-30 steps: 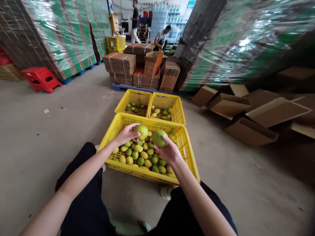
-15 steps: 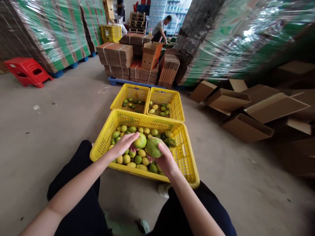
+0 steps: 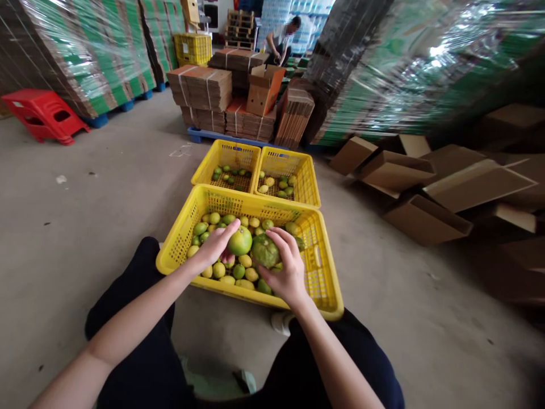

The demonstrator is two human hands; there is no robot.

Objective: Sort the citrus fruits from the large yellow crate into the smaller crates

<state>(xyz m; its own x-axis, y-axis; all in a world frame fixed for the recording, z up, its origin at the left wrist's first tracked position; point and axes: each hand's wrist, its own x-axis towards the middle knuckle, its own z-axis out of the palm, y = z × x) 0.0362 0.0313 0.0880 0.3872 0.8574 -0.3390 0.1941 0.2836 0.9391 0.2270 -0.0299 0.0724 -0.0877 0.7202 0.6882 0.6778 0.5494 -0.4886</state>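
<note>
Where the dark trousers [image 3: 366, 352] spread nearest my camera, I have both forearms reaching forward over a large yellow crate [image 3: 266, 210] on the floor. In my left hand [image 3: 216, 245], the fingers are curled round a smooth yellow-green fruit [image 3: 240, 241], held above the crate. In my right hand [image 3: 290, 267], the fingers are bent round a bumpy green fruit [image 3: 264, 251], with the thumb low and the other fingers over its upper side. I hold the two fruits close beside each other; I cannot tell whether they touch. Under them, smaller yellow and green fruits [image 3: 239, 271] lie loose in the crate.

Just beyond its far rim I see two smaller yellow crates side by side, the left one [image 3: 206, 162] with a few green fruits, the right one [image 3: 309, 176] with yellow and green ones. Open cardboard boxes [image 3: 398, 170] lie heaped to the right, and a red stool [image 3: 45, 111] stands well off to the left. Farther on, bundled flat cardboard [image 3: 208, 88] sits on a blue pallet [image 3: 196, 136], and behind it a co-worker [image 3: 283, 42] bends low.
</note>
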